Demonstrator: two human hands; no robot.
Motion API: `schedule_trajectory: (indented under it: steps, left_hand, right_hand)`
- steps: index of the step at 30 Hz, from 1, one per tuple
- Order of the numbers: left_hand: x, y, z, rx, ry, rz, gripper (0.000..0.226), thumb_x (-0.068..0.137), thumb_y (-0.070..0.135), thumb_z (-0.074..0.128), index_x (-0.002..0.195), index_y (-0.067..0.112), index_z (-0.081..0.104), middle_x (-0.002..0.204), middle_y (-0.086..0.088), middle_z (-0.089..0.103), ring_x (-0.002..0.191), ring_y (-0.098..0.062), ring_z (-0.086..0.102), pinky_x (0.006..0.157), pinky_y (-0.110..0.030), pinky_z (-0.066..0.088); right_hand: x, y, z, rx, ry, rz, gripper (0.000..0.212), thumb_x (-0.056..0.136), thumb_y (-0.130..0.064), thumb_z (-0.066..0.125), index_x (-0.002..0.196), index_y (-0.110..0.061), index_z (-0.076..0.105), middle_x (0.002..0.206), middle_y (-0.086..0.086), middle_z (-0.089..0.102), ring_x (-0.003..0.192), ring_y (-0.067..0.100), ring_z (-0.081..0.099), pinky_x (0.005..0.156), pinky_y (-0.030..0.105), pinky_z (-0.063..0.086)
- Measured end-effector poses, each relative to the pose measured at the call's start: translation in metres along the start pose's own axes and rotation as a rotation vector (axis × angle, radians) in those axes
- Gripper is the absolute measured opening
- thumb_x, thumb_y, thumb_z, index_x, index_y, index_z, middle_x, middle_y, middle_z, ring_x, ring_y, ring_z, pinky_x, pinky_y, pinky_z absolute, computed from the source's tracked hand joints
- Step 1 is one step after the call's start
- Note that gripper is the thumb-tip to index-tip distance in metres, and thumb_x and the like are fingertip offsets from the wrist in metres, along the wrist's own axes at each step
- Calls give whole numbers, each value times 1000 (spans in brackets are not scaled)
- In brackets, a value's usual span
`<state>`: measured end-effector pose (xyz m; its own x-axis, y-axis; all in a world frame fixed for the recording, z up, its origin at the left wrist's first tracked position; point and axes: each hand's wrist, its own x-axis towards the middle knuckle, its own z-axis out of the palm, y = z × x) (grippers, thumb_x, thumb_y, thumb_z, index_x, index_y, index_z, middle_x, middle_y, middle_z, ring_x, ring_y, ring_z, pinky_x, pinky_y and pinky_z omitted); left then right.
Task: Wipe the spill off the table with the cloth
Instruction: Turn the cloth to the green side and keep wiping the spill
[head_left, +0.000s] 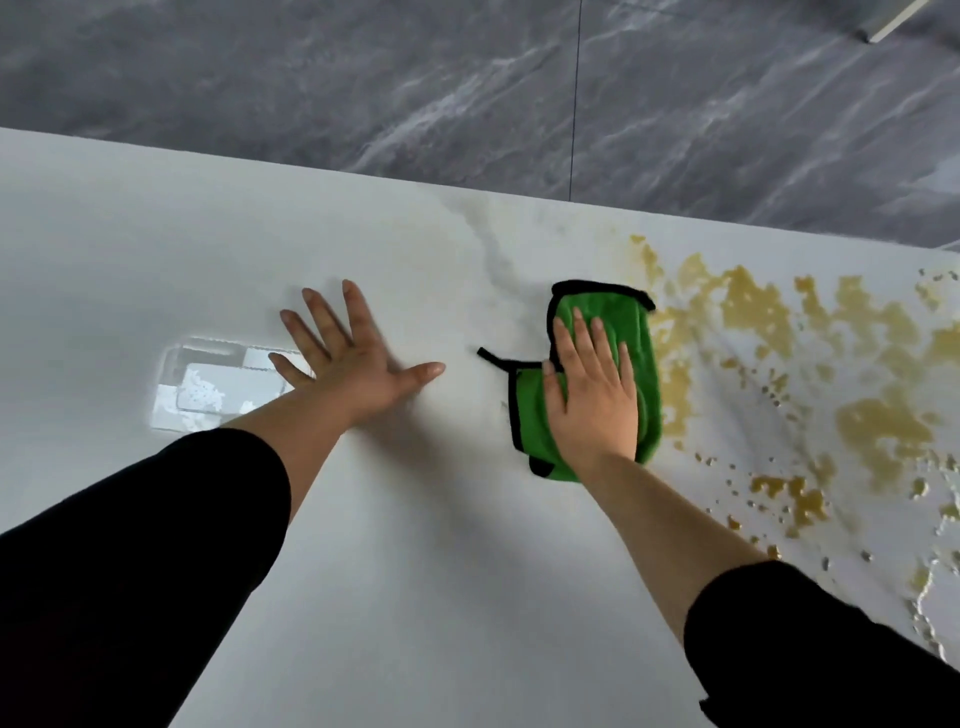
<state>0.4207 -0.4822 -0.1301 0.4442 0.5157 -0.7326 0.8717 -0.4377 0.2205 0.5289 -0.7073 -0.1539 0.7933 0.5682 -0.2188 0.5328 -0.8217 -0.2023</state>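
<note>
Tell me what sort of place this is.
Probably a home kitchen or dining area: glossy white marble-look table, polished grey veined floor tiles beyond it, yellowish liquid spill beside the green black-edged cloth.

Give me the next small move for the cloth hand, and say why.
Probably slide the right hand, pressing flat on the green cloth, rightward into the yellow spill: the cloth sits at the spill's left edge, and most of the liquid lies to its right on the table.

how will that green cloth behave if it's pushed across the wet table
Probably floppy: the green cloth lies folded and rumpled under the right hand. Its plush pile likely soaks the yellow spill rather than smearing. It may bunch unless pressed flat.
</note>
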Motion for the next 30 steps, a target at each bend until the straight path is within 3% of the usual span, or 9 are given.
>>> schedule_trajectory:
  steps: [5, 11, 18, 22, 25, 27, 29, 30]
  left_hand:
    - [-2, 3, -1, 11, 8, -23, 139, 55, 92, 54, 136, 36, -44, 147, -6, -48, 136, -33, -43, 108, -64, -15]
    - [-5, 4, 0, 26, 44, -27, 139, 56, 91, 56, 141, 34, -39, 150, -8, -45, 138, -35, -39, 109, -65, -13]
    - [-5, 2, -1, 71, 62, -30, 138, 58, 91, 54, 145, 31, -35, 153, -10, -40, 141, -37, -34, 110, -65, -11]
    - [-15, 6, 1, 83, 222, -3, 110, 79, 78, 50, 156, 25, -9, 162, -12, -19, 147, -33, -19, 116, -59, -5]
    - [-52, 10, 37, 104, 363, 174, 81, 93, 59, 47, 157, 24, 10, 164, -11, -6, 150, -30, -9, 118, -52, 1]
    - [-99, 13, 85, 86, 320, 248, 78, 95, 51, 49, 157, 26, 9, 164, -10, -5, 150, -30, -7, 117, -53, 5]
    - [-151, 11, 137, 67, 209, 220, 87, 92, 56, 50, 156, 29, -4, 163, -7, -13, 149, -28, -14, 117, -55, 3]
    - [-174, 9, 160, 52, 126, 190, 95, 90, 62, 49, 154, 30, -14, 162, -6, -21, 148, -27, -21, 116, -55, -1]
  right_hand:
    - [-91, 20, 14, -39, -43, 7, 54, 102, -44, 17, 153, -26, 20, 159, -7, 15, 148, 11, 5, 120, 37, 4]
    - [-90, 20, 15, -62, -31, -17, 55, 101, -43, 20, 153, -25, 20, 159, -7, 15, 148, 13, 9, 119, 40, 7]
    - [-88, 23, 18, -23, -15, -33, 55, 101, -46, 16, 153, -29, 14, 160, -10, 8, 147, 9, -1, 120, 37, 0]
    - [-90, 22, 14, 6, -17, -45, 57, 100, -50, 15, 153, -31, 12, 161, -10, 6, 147, 9, -3, 120, 36, -3]
    - [-90, 23, 5, 78, -98, -69, 61, 98, -58, 21, 153, -34, 10, 161, -13, 0, 147, 7, -9, 119, 35, -9]
    - [-85, 24, -11, 282, -184, -61, 63, 95, -60, 35, 151, -35, 21, 160, -14, 7, 147, 7, -3, 119, 35, -4]
    - [-77, 31, -31, 515, -217, -7, 58, 93, -52, 50, 146, -32, 36, 157, -8, 27, 146, 12, 16, 117, 32, 12]
    - [-73, 36, -41, 519, -208, -1, 59, 92, -48, 55, 146, -31, 38, 154, -6, 34, 143, 14, 24, 114, 29, 17]
